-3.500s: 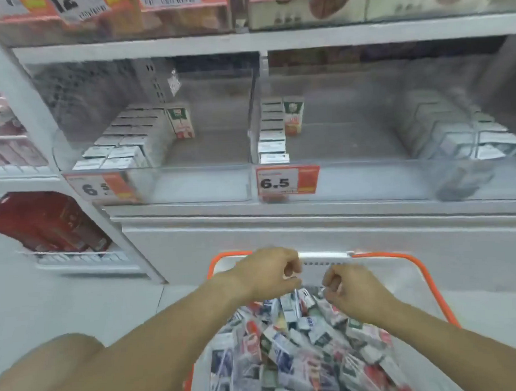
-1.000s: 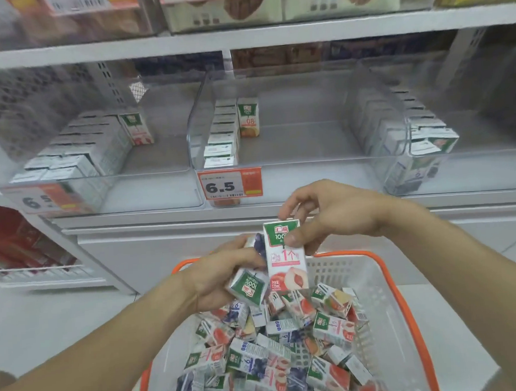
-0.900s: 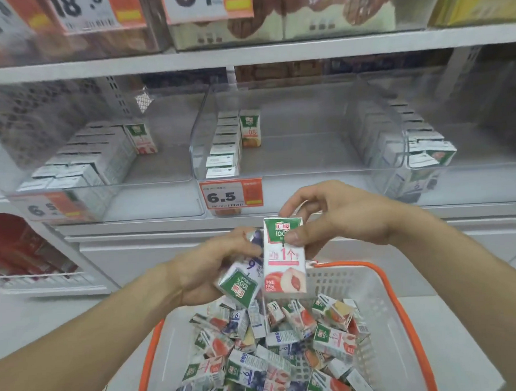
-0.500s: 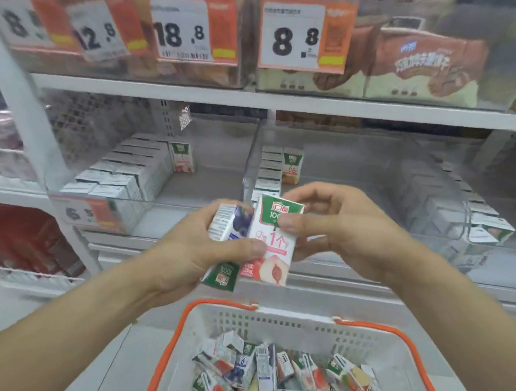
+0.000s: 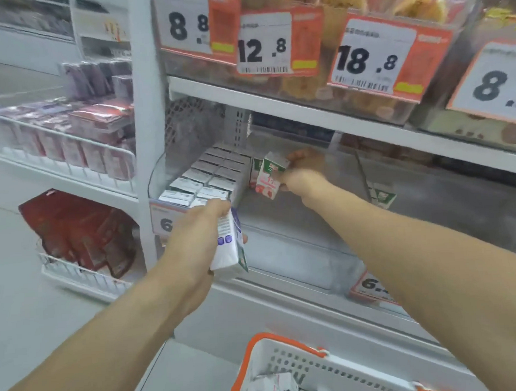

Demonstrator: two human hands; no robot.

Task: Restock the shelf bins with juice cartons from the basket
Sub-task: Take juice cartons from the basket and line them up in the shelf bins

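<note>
Judging from the head view, restocking is underway: the left bin point(image 5: 172, 182) holds two rows of cartons with space beside them, and more wait in the basket point(image 5: 260, 349). The right hand point(image 5: 302, 175) pinches a peach carton point(image 5: 269, 178) inside that bin, just beside the rows. The left hand point(image 5: 199, 237) clasps a purple-marked carton point(image 5: 228, 244) at the bin's front.
</note>
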